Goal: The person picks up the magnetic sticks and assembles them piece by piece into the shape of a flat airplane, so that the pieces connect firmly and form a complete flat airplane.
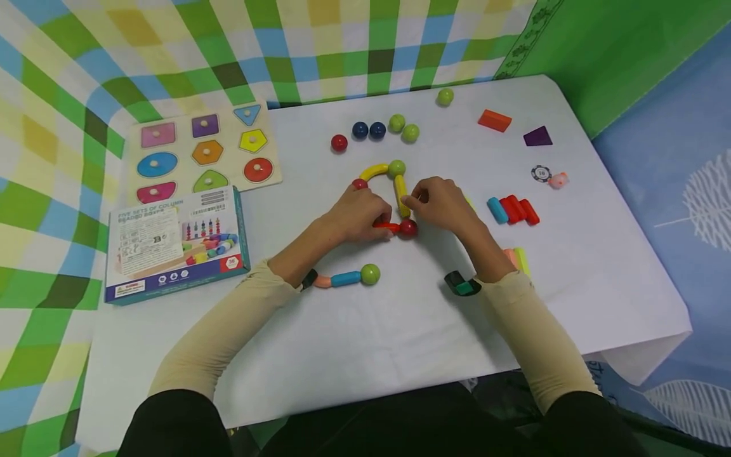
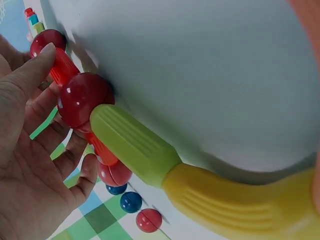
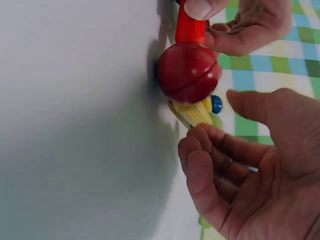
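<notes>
My left hand (image 1: 362, 216) pinches a red stick (image 3: 190, 30) between thumb and fingers. The stick meets a dark red ball (image 1: 408, 228). From that ball a yellow stick (image 1: 401, 197) runs up to a green ball (image 1: 396, 168), and a curved yellow stick (image 1: 374, 171) leads on to another red ball (image 1: 360, 184). My right hand (image 1: 442, 204) is beside the yellow stick, its fingers bent and its thumb apart from them in the right wrist view; firm contact cannot be told. The left wrist view shows a light green stick (image 2: 135, 142) and a curved yellow piece near the left hand.
Loose balls (image 1: 377, 131) lie toward the back. Red sticks (image 1: 516, 209) and a blue one (image 1: 497, 211) are at right. A shape board (image 1: 191, 149) and a box (image 1: 177, 247) stand at left. A blue stick (image 1: 346, 278) and green ball (image 1: 370, 274) lie nearer the front.
</notes>
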Motion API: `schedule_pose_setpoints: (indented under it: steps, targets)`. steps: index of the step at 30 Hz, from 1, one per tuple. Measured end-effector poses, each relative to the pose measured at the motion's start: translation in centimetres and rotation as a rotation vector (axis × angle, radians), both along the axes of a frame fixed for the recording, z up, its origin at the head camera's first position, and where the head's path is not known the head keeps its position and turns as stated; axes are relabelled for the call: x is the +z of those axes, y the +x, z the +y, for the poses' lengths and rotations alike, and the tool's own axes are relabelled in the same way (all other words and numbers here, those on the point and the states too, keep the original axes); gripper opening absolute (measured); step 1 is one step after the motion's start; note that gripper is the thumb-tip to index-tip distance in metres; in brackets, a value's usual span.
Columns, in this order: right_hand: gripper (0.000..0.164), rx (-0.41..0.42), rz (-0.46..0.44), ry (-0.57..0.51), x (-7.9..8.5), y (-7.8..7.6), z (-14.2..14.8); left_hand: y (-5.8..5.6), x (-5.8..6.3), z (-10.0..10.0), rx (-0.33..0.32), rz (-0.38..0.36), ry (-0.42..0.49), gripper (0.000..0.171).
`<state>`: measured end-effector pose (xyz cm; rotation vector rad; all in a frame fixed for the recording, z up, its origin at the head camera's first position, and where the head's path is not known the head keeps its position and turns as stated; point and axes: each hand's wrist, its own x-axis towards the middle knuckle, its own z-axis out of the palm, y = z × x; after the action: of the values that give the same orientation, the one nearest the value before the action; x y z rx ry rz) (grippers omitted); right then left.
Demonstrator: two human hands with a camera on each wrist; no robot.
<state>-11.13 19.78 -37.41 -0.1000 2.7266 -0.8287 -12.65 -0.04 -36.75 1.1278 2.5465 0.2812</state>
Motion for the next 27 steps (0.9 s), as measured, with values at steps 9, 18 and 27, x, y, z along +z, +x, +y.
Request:
schedule_pose_setpoints:
  steps: [9,18,27]
  targets:
    - [0.033,-0.076,-0.168,0.106,-0.7,-2.3,-1.2,0.1,-0.3,0.7,-0.004,0.014,0.005,0.027]
    - [0.034,-0.098,-0.185,0.031,-1.0,-2.4,-1.1,0.1,-0.6,0.4,0.029,0.034,0.021,0.027]
    - [0.035,-0.079,-0.120,-0.022,-0.7,-1.3,-0.4,-0.1,-0.5,0.3,0.030,0.041,0.021,0.026]
